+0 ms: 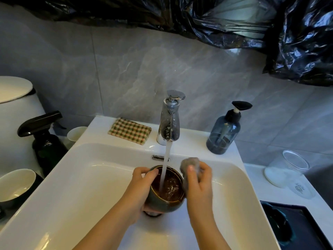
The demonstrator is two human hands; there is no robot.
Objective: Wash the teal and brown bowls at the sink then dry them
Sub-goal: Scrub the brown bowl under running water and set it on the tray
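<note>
- Water runs from the faucet (170, 120) straight into the bowl (166, 188), held over the middle of the sink (90, 177) basin, tilted slightly toward the person; its inside is brown, its outer wall greenish-teal.
- The left hand (142, 184) has its grip pinched on the bowl's left rim, thumb over the lip, fingers round the outer wall and under the base.
- The right hand (197, 179) has its grip pressed together around a grey scrub pad (189, 164), just beside the bowl's right rim; whether it touches I cannot tell.
- Judged from this, washing of the first bowl is under way, not finished.
- A teal dish (281, 226) sits in a dark tray at the right edge, probably the second bowl.
- Drying is left; a checked cloth (129, 130) lies folded at the sink's back edge.
</note>
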